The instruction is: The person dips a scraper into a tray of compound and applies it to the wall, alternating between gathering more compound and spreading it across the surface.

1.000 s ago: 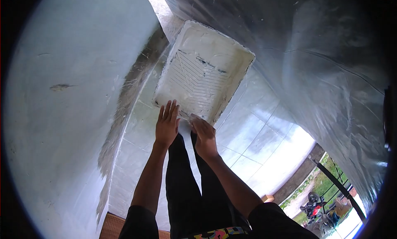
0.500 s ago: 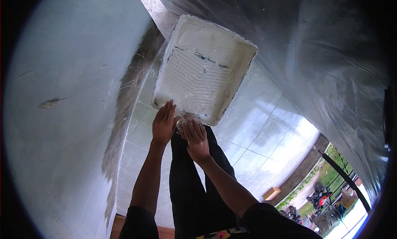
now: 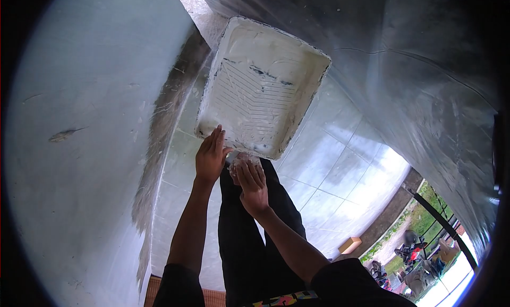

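— Where's the paint tray [image 3: 263,89]?

— On the tiled floor [image 3: 329,163], by the wall [image 3: 90,121], just ahead of my feet.

— And your hands?

— My left hand [image 3: 210,157] lies open, fingers straight, touching the tray's near edge. My right hand [image 3: 251,180] curls loosely beside it over something pale; I can't tell if it grips.

Light: daylight enters from the open side at lower right, where the outdoor patch is overexposed.
Glare: pale sheen on the floor tiles [image 3: 340,163] and the plastic sheeting [image 3: 425,94].
Shadows: soft; the wall [image 3: 79,121] is evenly lit.
Distortion: strong fisheye bending, black corners.
Focus: the centre is sharp; the outdoor corner is blurred.
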The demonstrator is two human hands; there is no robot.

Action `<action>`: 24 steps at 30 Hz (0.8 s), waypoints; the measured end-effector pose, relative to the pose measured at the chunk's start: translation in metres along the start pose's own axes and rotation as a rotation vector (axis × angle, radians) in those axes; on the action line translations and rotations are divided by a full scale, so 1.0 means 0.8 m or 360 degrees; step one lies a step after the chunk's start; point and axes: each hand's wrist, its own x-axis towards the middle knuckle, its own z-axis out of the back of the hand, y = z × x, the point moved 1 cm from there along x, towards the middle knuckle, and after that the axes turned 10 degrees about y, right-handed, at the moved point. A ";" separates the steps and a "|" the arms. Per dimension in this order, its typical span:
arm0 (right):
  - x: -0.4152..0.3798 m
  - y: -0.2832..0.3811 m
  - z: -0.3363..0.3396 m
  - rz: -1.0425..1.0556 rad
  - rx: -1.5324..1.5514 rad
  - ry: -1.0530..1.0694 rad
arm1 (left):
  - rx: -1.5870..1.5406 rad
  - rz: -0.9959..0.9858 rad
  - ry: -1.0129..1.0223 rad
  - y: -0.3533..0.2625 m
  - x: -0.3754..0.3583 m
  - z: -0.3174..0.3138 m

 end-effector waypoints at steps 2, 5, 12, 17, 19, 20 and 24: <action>-0.002 0.003 0.016 0.0001 0.0122 -0.0002 | -0.0006 0.0005 -0.0016 -0.002 -0.001 0.002; 0.016 -0.011 0.042 -0.0054 0.0228 -0.0132 | 0.0013 0.0016 -0.0020 -0.004 -0.001 0.001; 0.098 -0.053 0.086 -0.0180 0.0625 0.0081 | 0.0083 0.0056 -0.0012 -0.009 -0.004 -0.004; 0.107 -0.061 0.086 -0.0256 0.0629 0.0405 | 0.0048 0.0068 -0.0028 -0.008 -0.003 -0.006; 0.109 -0.057 0.089 -0.0226 0.0634 0.0441 | 0.0041 0.0077 -0.0031 -0.009 -0.003 -0.004; 0.110 -0.057 0.091 -0.0240 0.0617 0.0485 | 0.0031 0.0081 -0.0035 -0.010 -0.003 -0.004; 0.114 -0.063 0.096 -0.0241 0.0481 0.0580 | 0.0029 0.0107 -0.0011 -0.011 -0.003 -0.005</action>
